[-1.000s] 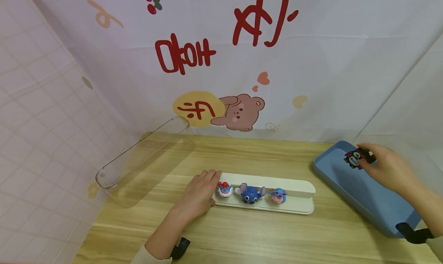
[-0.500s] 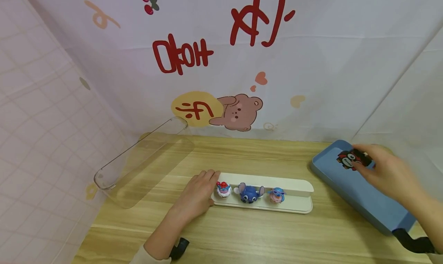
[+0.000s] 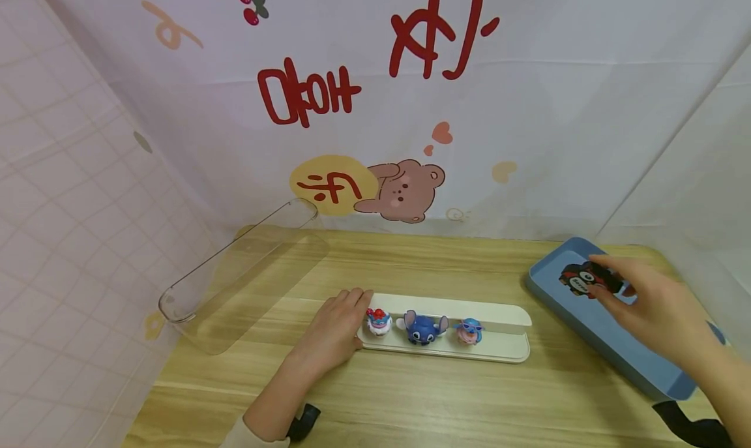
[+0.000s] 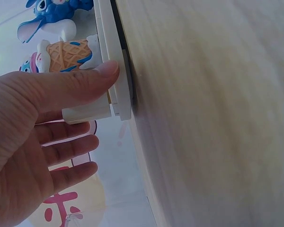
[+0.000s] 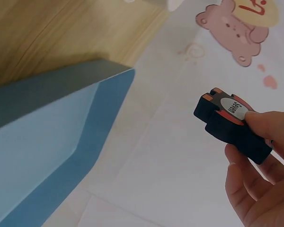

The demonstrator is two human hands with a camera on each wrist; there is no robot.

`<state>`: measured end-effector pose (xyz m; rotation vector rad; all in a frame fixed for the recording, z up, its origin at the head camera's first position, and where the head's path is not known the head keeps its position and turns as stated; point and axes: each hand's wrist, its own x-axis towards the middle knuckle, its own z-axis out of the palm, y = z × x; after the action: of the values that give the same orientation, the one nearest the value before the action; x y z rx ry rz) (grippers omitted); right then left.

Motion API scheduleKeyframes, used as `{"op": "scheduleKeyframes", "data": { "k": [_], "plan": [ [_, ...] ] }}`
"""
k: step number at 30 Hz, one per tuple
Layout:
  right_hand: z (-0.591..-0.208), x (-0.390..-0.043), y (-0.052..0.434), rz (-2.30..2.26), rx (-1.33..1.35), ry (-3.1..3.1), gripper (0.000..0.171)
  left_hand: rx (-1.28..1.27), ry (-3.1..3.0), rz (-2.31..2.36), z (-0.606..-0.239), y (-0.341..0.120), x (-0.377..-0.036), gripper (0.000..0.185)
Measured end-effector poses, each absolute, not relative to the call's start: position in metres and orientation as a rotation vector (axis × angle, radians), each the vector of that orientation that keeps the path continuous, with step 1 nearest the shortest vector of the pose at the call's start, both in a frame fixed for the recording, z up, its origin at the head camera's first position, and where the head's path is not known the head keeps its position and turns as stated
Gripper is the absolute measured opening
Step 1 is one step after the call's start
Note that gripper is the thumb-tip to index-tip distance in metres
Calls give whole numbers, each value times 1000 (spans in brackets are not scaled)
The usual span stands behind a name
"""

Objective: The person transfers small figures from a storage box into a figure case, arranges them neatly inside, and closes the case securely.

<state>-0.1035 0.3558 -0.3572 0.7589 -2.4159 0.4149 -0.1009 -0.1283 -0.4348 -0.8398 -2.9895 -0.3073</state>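
My left hand [image 3: 334, 327] grips the left end of a white two-step display stand [image 3: 501, 348], thumb on its front edge in the left wrist view. On the stand's lower step sit a cupcake-like figurine [image 3: 379, 324] with red balls on top, a blue big-eared figurine [image 3: 424, 329] and a blue-and-pink figurine [image 3: 469, 332] with sunglasses. Over the blue tray [image 3: 587, 334], my right hand [image 3: 651, 308] pinches a black-and-red toy figure [image 5: 229, 118] between thumb and fingers. Its white oval label reads "Seven" in the right wrist view.
A long transparent cover [image 3: 252, 285] lies at the left near the patterned backdrop. The blue tray stands at the right of the wooden table [image 3: 422, 402], slanting away from the stand. A white cloth with a printed bear [image 3: 407, 190] hangs behind.
My right hand has moved slightly left and lower over the blue tray, still holding the toy figure. The left hand stays on the stand. The head view has shifted a little.
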Motion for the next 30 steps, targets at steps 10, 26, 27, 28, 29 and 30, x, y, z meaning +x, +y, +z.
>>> {"op": "scheduleKeyframes", "data": {
  "k": [10,26,27,28,29,30],
  "plan": [
    [-362,-90,335,482,791,-2355,69,-828,-3003,-319,-435,-129,-101,90],
    [-377,-78,307,627,945,-2294,55,-827,-3001,-322,-435,-129,-100,90],
    [-378,-78,306,634,960,-2279,54,-829,-2998,-319,-435,-129,-100,90],
    [-379,-78,304,640,973,-2269,53,-829,-2996,-318,-435,-129,-100,89],
    [-380,-78,303,643,981,-2265,53,-830,-2994,-314,-435,-129,-100,89],
    [-381,-78,302,646,989,-2260,52,-829,-2992,-312,-435,-129,-100,89]
  ]
}}
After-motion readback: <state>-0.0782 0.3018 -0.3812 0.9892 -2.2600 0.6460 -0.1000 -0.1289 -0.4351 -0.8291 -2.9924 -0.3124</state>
